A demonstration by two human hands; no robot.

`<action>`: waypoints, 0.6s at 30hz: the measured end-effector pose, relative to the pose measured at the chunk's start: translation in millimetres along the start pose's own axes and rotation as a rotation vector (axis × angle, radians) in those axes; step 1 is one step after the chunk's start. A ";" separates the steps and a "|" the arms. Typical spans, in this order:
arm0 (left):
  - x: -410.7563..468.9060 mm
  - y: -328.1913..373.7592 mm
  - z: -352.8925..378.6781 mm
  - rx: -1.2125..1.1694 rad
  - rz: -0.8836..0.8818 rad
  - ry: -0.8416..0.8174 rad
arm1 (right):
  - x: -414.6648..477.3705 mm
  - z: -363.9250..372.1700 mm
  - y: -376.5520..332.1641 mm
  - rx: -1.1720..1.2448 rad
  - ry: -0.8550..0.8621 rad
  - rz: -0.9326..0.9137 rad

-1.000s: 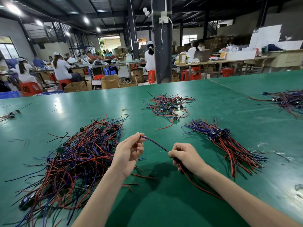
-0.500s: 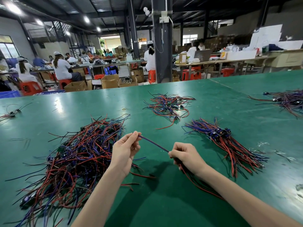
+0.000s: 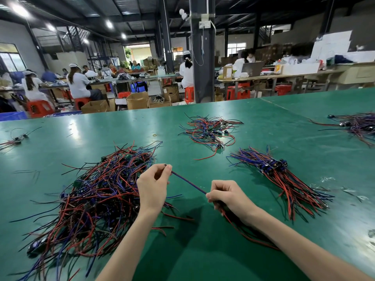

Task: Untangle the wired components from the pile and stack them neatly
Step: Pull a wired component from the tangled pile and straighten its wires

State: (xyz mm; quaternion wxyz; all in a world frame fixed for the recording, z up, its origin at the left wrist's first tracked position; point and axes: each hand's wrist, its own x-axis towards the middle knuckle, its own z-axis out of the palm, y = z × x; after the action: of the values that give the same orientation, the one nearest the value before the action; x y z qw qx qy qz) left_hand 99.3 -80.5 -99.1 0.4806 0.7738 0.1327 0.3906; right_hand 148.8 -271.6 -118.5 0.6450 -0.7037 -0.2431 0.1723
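Note:
A big tangled pile (image 3: 95,197) of red, blue and black wired components covers the near left of the green table (image 3: 203,250). My left hand (image 3: 153,187) pinches the far end of one wired component (image 3: 187,181), whose blue-purple wires run taut to my right hand (image 3: 227,196). My right hand grips the same component, and its red and dark wires trail back under my right forearm. To the right lies a neat stack (image 3: 282,177) of aligned components, black parts at the top, wires fanning toward me.
A smaller loose tangle (image 3: 211,131) lies farther back at centre. Another wire heap (image 3: 359,126) sits at the far right edge, and a few stray wires (image 3: 14,139) at the far left. Beyond the table's far edge people sit at other benches.
My left hand has slid a little to the left and up along the wire, stretching it longer. My right hand has stayed in place.

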 end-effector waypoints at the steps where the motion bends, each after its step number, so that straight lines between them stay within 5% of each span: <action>1: 1.2 1.9 0.2 -0.096 -0.087 -0.007 | 0.5 -0.1 -0.2 0.001 0.006 0.001; 11: 5.0 21.2 -4.2 -0.938 -0.721 -0.187 | 6.0 -1.7 3.2 -0.023 0.029 0.025; 14: 6.0 19.5 -5.3 -0.999 -0.798 -0.204 | 6.2 -1.3 3.2 -0.025 0.020 0.037; 18: 5.3 11.9 -2.1 -0.827 -0.666 -0.110 | 5.2 -0.6 2.7 -0.034 0.000 0.036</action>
State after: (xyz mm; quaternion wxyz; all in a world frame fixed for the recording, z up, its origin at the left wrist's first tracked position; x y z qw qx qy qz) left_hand 99.3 -82.1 -86.0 0.8498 0.4550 0.1806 0.1956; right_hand 153.7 -269.3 -120.7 0.6297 -0.7188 -0.2333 0.1800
